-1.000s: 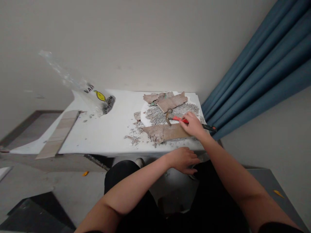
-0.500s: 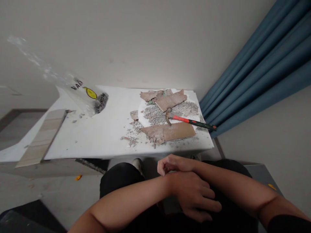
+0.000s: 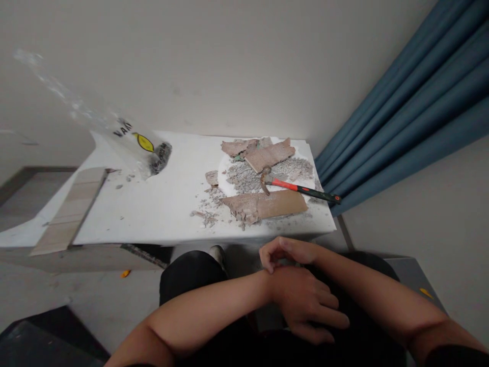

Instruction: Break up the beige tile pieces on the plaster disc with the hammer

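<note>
My left hand (image 3: 305, 303) hangs low over my lap, holding nothing, its fingers stretched out and slightly apart. Just beyond its wrist, my right hand (image 3: 280, 252) is loosely curled, with its fingertips at the left wrist and nothing visible in it. On the white-covered table ahead, a claw hammer (image 3: 294, 187) with a red and black handle lies across grey rubble (image 3: 248, 178). Its head rests by a broken brown slab (image 3: 269, 155), and another brown slab (image 3: 282, 205) lies nearer me. Both hands are apart from the hammer and the slabs.
A clear plastic bag (image 3: 132, 148) with grey pieces at its bottom stands on the table's left part. Near it, a wood-patterned strip (image 3: 74, 209) overhangs the front edge. A blue curtain (image 3: 412, 97) hangs at right. A yellow piece (image 3: 125, 273) lies on the floor.
My right hand has shifted slightly right along the left wrist, and its fingers have moved. My left hand stays nearly in place. The hammer and rubble have not moved.
</note>
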The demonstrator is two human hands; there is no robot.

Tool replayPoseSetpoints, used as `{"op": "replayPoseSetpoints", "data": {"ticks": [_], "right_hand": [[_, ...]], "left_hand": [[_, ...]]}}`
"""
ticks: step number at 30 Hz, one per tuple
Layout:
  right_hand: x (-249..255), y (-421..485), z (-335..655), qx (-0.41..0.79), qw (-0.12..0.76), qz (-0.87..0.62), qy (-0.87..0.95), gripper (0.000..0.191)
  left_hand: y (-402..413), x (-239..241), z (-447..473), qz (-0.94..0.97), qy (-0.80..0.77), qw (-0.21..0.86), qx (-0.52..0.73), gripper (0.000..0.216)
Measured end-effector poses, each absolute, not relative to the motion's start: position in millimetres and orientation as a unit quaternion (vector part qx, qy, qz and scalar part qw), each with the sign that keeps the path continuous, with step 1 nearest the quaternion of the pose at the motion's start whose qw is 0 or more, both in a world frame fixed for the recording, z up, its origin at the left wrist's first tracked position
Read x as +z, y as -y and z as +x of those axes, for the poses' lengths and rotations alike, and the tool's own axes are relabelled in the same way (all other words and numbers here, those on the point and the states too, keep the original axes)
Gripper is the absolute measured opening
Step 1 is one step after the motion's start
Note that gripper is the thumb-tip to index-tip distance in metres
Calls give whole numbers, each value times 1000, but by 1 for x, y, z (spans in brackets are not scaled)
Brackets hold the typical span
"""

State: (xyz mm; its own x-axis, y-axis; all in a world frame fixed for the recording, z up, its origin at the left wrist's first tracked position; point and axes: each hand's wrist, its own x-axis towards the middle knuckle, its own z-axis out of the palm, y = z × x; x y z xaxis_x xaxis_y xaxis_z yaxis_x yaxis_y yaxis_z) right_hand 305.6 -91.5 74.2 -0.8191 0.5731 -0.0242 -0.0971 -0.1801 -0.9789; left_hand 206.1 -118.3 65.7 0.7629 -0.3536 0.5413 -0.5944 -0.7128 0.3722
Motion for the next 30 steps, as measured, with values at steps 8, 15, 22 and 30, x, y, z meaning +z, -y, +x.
{"op": "replayPoseSetpoints", "data": {"ticks": [8, 15, 22, 30], "right_hand": [[87, 86, 309, 692, 226, -156, 667, 80], [89, 72, 350, 668, 137, -315, 661, 56], [58, 5, 369, 216, 265, -605, 719, 12], [39, -25, 360, 156, 88, -642, 746, 10]], "left_hand": [[121, 63, 206, 903, 255, 299, 174, 39], [119, 62, 210, 917, 193, 335, 97, 38], [123, 22, 232, 889, -22, 225, -399, 41], [100, -1, 240, 880, -87, 261, -387, 54]]}}
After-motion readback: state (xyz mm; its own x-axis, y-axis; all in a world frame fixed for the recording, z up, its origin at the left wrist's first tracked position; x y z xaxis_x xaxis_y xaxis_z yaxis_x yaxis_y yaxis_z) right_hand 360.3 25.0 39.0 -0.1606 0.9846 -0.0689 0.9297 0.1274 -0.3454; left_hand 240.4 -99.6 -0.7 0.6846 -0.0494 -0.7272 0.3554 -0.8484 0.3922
